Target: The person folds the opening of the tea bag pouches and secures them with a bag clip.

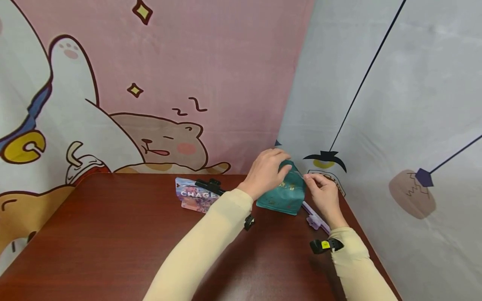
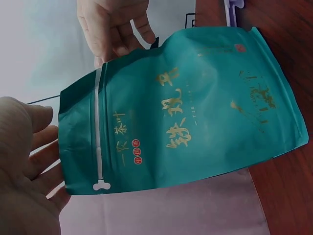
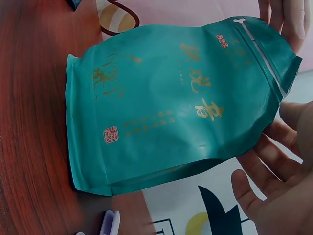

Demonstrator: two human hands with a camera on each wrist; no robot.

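A teal tea bag (image 1: 282, 194) with gold lettering stands on the table, its front showing in both wrist views. Across its upper part runs a white zip strip (image 2: 99, 132) with a bone-shaped end. My left hand (image 1: 266, 171) is at the bag's top; its fingers reach behind the top edge, while the thumb stays clear of the front in the left wrist view. At the bag's right edge my right hand (image 1: 324, 197) pinches the strip's end between thumb and index finger, its other fingers (image 3: 266, 169) spread loosely below.
A purple bag clip (image 1: 315, 218) lies by the right forearm. Left of the teal bag is a colourful pouch (image 1: 196, 196) marked CHAGE, with a black clip (image 1: 211, 185) across its top. Printed cloth (image 1: 226, 83) hangs right behind and beside the brown table (image 1: 113, 242).
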